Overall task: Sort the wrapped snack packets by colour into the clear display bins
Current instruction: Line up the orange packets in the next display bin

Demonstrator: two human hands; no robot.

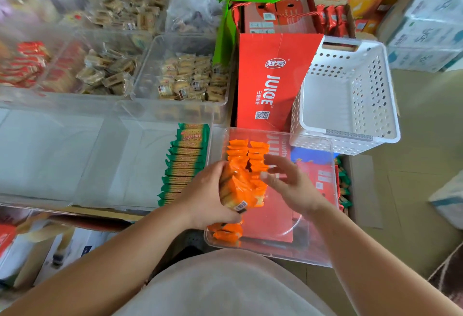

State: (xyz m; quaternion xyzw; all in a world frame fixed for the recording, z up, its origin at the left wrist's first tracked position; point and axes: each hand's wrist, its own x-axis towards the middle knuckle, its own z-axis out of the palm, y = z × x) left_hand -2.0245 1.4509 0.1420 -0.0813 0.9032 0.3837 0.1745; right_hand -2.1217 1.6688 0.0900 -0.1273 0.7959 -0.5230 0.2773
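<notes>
A bundle of orange packets [241,190] is gripped by the curled fingers and thumb of the left hand [208,195] and held over the near clear bin [313,258]. The right hand [290,185] is held just beside the bundle. Its fingers [273,161] are spread and loosely bent, blurred, and nothing is seen in them.

Inside that bin, along its left side, a far orange row [246,149] is stood on edge, and a few near orange packets [226,235] are seen at the front end. To the left, a long clear bin [75,155] is seen, with a row of green packets [186,160] lined up against its right wall. Behind it, further clear bins are filled with tan packets [190,80] and red packets [27,64]. A red juice carton [270,82] and a white perforated basket [350,105] are set just behind the near bin.
</notes>
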